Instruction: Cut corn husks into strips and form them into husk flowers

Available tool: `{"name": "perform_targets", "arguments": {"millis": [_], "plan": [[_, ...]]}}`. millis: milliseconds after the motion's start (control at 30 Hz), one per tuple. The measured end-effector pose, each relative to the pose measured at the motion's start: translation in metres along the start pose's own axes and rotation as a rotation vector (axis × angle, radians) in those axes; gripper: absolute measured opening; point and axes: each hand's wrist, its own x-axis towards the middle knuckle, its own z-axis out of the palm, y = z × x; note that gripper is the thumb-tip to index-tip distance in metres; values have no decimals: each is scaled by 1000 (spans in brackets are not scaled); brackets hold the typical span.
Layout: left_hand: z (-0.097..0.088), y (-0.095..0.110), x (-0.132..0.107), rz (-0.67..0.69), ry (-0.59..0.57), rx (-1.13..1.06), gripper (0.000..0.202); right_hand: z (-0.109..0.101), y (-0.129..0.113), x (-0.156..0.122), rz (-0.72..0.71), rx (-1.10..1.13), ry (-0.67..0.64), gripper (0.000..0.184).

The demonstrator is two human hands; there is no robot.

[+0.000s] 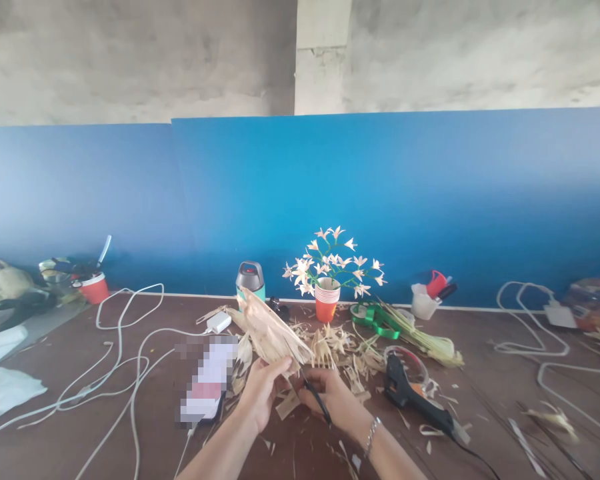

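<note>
My left hand point(261, 393) is closed on a pale dried husk leaf point(267, 330) that sticks up and to the left above the brown table point(105, 427). My right hand point(333, 398) is closed around small black-handled scissors point(316, 395), with the blades reaching toward the lower edge of the leaf. A strip of husk point(287, 405) lies between the two hands. Cut husk petals and scraps point(337, 347) are scattered just behind them.
A black glue gun point(414, 395) lies right of my hands, a phone point(207, 381) on a white cable to the left. Behind stand an orange cup of husk flowers point(327, 300), a teal flask point(251, 279), green ribbon point(375, 319) and more white cables point(120, 360).
</note>
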Motion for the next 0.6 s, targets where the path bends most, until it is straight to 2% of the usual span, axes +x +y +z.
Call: {"name": "perform_targets", "arguments": {"millis": [600], "plan": [[2, 1, -2, -48, -59, -6, 18, 4, -3, -1, -22, 7, 20, 21]]}}
